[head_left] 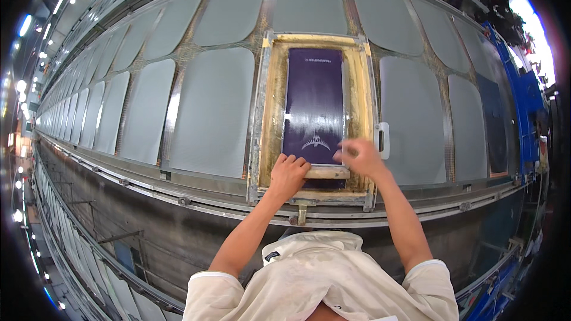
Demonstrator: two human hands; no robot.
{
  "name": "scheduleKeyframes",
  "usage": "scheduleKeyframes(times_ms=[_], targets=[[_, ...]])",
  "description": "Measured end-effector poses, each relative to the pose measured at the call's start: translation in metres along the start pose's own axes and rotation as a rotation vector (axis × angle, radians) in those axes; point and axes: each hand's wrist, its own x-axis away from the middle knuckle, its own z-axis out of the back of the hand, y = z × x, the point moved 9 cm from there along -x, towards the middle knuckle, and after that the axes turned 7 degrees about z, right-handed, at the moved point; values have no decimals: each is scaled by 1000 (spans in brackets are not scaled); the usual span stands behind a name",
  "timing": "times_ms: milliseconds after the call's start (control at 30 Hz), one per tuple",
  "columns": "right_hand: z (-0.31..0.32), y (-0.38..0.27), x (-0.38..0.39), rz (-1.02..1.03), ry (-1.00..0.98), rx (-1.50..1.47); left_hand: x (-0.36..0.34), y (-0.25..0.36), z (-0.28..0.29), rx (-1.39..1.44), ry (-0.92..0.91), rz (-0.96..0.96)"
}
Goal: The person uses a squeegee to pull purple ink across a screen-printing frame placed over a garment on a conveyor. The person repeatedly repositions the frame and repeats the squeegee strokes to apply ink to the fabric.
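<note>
A screen printing frame with a worn, yellowish border lies on the long table straight in front of me. Its purple mesh window shines wet and shows a pale, fan-shaped emblem near the close end. Across that close end lies a squeegee with a pale wooden bar. My left hand is closed over the squeegee's left end. Above the bar's right end hovers my right hand, its fingers bent and smeared by motion; whether it touches anything is unclear.
Rows of grey, rounded panels cover the table on both sides of the frame. A white handle sticks out at the frame's right. Along the table's near edge runs a metal rail. Blue machinery stands at the far right.
</note>
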Motion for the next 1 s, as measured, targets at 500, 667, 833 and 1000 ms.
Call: scheduleKeyframes(times_ms=[500,667,833,1000], targets=[[82,116,13,-427,715,140,28,-10,-4,32,82,10],[52,43,-34,-270,764,63,48,-77,44,5,148,99],[-90,8,-95,-130,892,41,114,-198,89,-88,177,123],[-149,-69,-135,-188,845,-112,185,-267,104,-96,121,85]])
